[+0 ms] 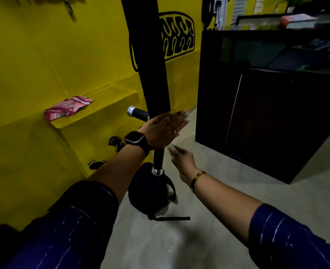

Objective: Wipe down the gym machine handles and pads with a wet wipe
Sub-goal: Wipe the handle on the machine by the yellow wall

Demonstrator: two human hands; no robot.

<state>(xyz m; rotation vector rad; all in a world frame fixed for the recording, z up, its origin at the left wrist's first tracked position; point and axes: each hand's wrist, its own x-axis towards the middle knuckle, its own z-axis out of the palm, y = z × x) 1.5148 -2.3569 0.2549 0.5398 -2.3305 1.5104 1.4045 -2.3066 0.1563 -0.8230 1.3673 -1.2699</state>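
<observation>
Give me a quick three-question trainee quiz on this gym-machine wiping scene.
1. True or false: the left hand is held flat, fingers straight, in front of the black pole.
2. Where does the pink striped cloth lie? A) on the floor B) on the yellow ledge C) in the right hand
3. Fill in: the left wrist wears a black ____.
Key: 1 true; 2 B; 3 watch.

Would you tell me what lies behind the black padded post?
A chrome-capped black handle pokes out leftwards; its other end is covered by the post and the left hand.
</observation>
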